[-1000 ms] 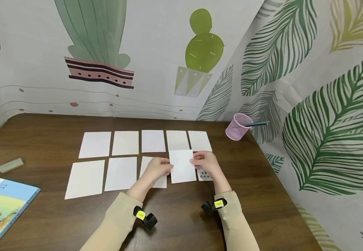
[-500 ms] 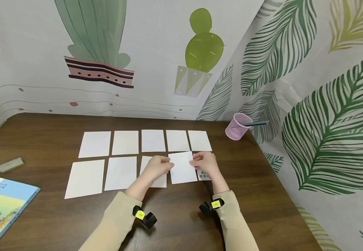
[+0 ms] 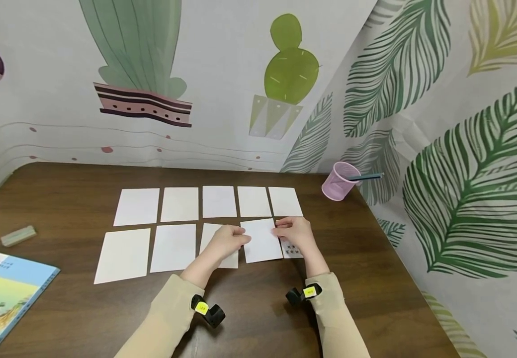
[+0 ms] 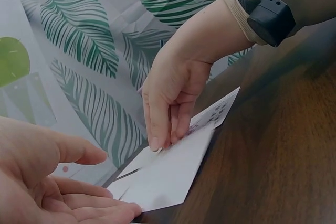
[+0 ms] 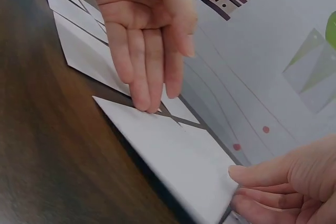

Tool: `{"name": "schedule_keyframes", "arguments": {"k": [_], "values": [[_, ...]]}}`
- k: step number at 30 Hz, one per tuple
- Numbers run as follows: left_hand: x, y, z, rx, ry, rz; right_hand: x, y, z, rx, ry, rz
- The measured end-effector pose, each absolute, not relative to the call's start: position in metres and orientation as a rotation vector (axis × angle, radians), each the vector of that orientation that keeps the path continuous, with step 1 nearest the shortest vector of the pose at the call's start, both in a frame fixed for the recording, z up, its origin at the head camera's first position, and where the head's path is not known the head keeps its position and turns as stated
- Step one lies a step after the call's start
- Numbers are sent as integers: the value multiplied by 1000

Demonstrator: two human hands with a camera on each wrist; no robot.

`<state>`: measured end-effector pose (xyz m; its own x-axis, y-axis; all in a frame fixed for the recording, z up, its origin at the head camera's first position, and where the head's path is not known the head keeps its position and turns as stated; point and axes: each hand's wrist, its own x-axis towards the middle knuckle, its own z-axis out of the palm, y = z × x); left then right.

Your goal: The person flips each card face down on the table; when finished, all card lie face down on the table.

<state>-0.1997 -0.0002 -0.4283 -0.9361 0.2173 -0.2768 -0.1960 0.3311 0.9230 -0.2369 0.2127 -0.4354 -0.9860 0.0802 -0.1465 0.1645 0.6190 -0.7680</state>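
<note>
My right hand [image 3: 296,231] pinches the right edge of a blank white paper card [image 3: 262,241], thumb on top and fingers beneath. That edge is raised in the right wrist view. My left hand [image 5: 142,40] has its fingers straight, with the fingertips at the card's left edge and the thumb held off it. Partly under my right hand lies a card with small dark printed marks [image 3: 292,249]. Left of the held card, my left hand covers part of another white card [image 3: 230,261].
White cards lie in two rows, with one card [image 3: 254,201] just behind the held one. A pink mesh cup [image 3: 336,186] holding pencils stands at the back right. An eraser-like block [image 3: 18,236] and a picture book [image 3: 12,293] lie at the left.
The white card has come down a little toward the table and its near edge has shifted slightly right. Both hands have stayed almost in place at its sides.
</note>
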Motion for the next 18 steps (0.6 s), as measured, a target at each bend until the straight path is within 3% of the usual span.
{"name": "schedule_keyframes", "arguments": {"k": [18], "values": [[-195,20,-434,45,2187,1853,-236,275,-428,327,2691,-1445]]}}
